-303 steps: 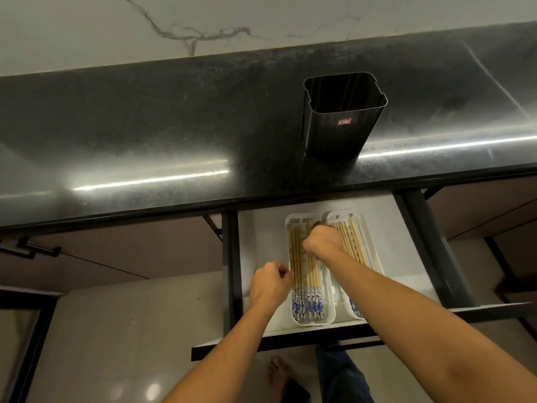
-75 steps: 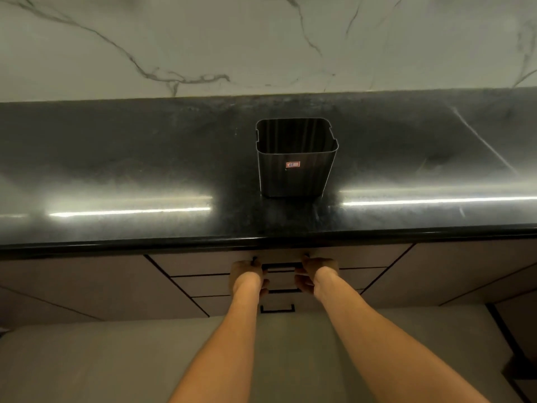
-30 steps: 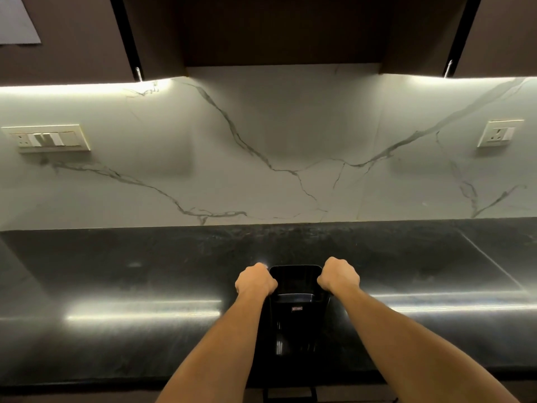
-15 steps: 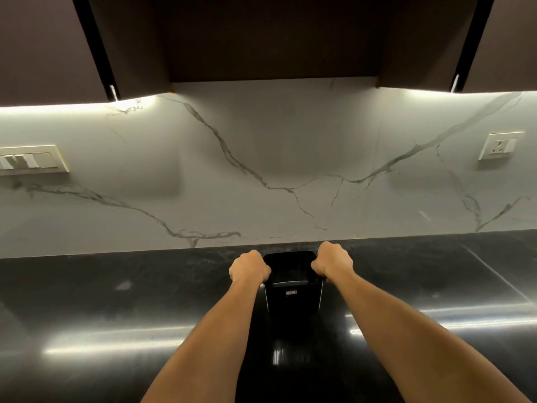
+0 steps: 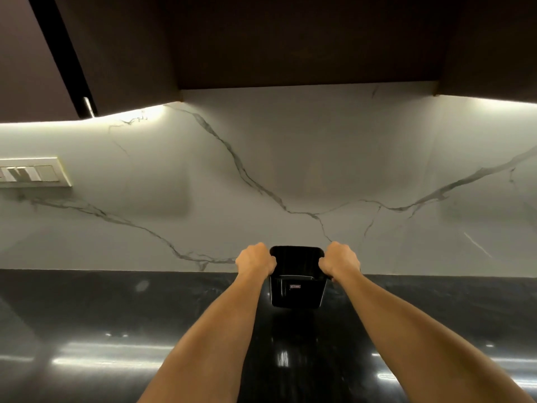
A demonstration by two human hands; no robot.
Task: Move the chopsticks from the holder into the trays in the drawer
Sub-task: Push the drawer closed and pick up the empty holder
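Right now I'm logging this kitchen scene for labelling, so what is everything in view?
holder: one, black, on the countertop by the wall, gripped at both sides of its rim; no chopsticks show in it
countertop: one, glossy black, across the bottom
backsplash: one, white veined marble, behind the countertop
switch plate: one, cream, far left on the backsplash
upper cabinets: dark brown, across the top
left hand: one, closed on the holder's left rim
right hand: one, closed on its right rim

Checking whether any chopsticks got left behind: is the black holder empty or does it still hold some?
Empty, as far as shows: nothing sticks up above the rim of the holder, gripped at its sides by the left hand and right hand. Its bottom is too dark to see.
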